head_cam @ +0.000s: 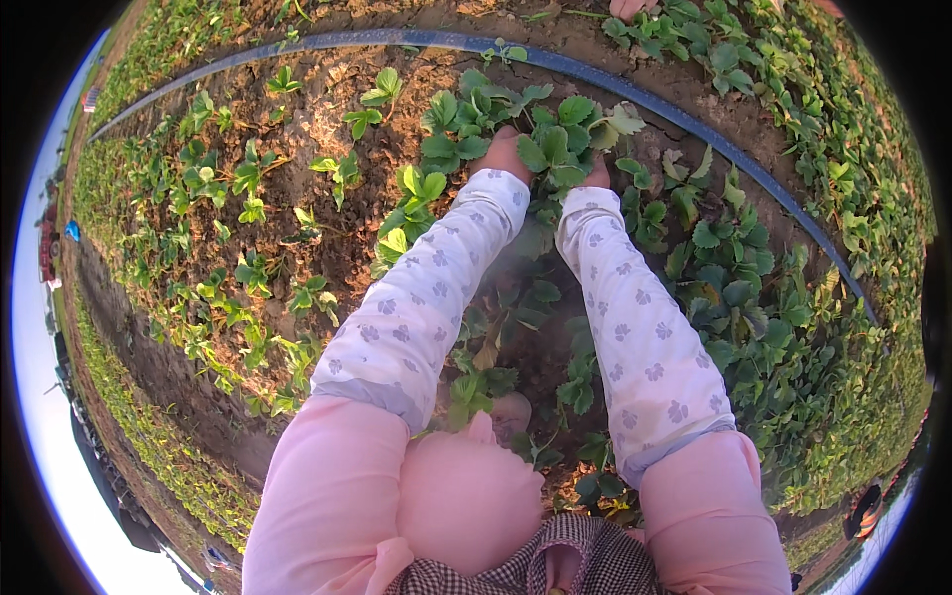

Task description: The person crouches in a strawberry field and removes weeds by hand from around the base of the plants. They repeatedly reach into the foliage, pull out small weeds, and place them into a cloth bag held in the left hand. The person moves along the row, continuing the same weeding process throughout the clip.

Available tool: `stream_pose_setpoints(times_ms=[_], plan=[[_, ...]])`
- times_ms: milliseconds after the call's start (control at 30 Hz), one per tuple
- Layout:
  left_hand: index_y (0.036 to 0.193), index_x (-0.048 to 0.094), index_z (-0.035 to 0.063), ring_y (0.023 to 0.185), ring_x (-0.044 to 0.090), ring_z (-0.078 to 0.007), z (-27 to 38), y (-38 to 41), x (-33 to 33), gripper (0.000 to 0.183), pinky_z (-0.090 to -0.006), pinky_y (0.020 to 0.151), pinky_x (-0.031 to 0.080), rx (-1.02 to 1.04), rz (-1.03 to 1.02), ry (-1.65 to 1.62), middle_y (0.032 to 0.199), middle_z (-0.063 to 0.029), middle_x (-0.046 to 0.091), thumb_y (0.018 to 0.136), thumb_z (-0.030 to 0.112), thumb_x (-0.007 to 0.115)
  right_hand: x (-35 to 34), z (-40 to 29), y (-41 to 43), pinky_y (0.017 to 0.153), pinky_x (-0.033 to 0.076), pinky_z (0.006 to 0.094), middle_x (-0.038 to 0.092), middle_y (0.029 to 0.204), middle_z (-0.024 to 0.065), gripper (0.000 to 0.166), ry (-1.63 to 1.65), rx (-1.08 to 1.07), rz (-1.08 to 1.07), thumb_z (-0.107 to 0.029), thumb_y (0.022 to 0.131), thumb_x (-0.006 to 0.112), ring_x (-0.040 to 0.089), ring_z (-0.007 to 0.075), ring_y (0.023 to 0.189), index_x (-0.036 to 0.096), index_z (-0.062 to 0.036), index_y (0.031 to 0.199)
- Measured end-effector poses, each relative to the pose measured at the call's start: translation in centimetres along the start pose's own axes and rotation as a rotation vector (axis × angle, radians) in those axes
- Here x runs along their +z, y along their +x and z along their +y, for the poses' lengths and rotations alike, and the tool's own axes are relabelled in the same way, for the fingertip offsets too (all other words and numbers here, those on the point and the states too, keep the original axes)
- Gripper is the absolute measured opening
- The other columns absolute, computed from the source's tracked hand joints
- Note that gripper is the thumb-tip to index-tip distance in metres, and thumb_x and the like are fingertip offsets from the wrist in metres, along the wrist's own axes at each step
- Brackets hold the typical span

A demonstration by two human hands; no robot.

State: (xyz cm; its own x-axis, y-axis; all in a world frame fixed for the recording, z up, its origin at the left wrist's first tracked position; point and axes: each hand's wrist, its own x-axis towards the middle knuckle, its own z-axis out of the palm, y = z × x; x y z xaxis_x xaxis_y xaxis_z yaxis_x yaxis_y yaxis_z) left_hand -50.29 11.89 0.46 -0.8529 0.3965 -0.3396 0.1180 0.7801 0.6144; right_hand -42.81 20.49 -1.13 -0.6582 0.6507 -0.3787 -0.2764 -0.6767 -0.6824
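Both of my arms, in white patterned sleeve covers over pink sleeves, reach forward among strawberry plants. My left hand (506, 153) is at the stems of a leafy strawberry plant (554, 145); leaves hide its fingers. On the right side of the same foliage is my right hand (597, 174), mostly covered by leaves. Whether either hand grips a stem cannot be seen. A paler, wilted-looking leaf (616, 125) hangs above my right hand.
A dark irrigation hose (550, 62) curves across the soil beyond my hands. Small strawberry plants (253, 175) stand in bare soil at left, denser foliage (744, 297) at right. Another person's hand (632, 7) shows at the top edge.
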Motion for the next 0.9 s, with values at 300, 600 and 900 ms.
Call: stream_pose_setpoints(times_ms=[300,600,900], plan=[[0.094,0.062,0.016,0.097,0.05,-0.0259,0.0,-1.2,0.2,0.027,-0.0362,0.079,0.044,0.234,0.149,0.096,0.103,-0.006,0.054,0.068,0.023,0.062,-2.9,-0.9,2.0,0.084,0.04,0.03,0.057,0.106,0.0103,0.033,-1.059,-0.143,-0.202,-0.027,0.083,0.053,0.054,0.0209,0.097,0.053,-0.0063,0.109],[0.094,0.062,0.0144,0.092,0.054,-0.0274,-0.6,-2.4,-0.5,0.032,-0.0348,0.08,0.044,0.219,0.137,-0.101,0.097,-0.0079,0.055,0.063,0.019,0.067,-2.6,-5.9,-1.1,0.083,0.041,0.0328,0.056,0.108,0.0128,0.041,-1.21,-0.078,0.092,-0.031,0.079,0.056,0.053,0.0274,0.099,0.051,-0.0045,0.11],[0.094,0.061,0.0161,0.089,0.056,-0.0308,-0.5,-2.6,-0.1,0.031,-0.0361,0.08,0.045,0.074,0.147,-0.016,0.096,-0.0122,0.059,0.064,0.023,0.065,5.1,-6.0,1.9,0.083,0.041,0.0313,0.054,0.112,0.0078,0.041,-2.183,0.263,-0.255,-0.037,0.082,0.049,0.053,0.0234,0.099,0.048,-0.0092,0.113]])
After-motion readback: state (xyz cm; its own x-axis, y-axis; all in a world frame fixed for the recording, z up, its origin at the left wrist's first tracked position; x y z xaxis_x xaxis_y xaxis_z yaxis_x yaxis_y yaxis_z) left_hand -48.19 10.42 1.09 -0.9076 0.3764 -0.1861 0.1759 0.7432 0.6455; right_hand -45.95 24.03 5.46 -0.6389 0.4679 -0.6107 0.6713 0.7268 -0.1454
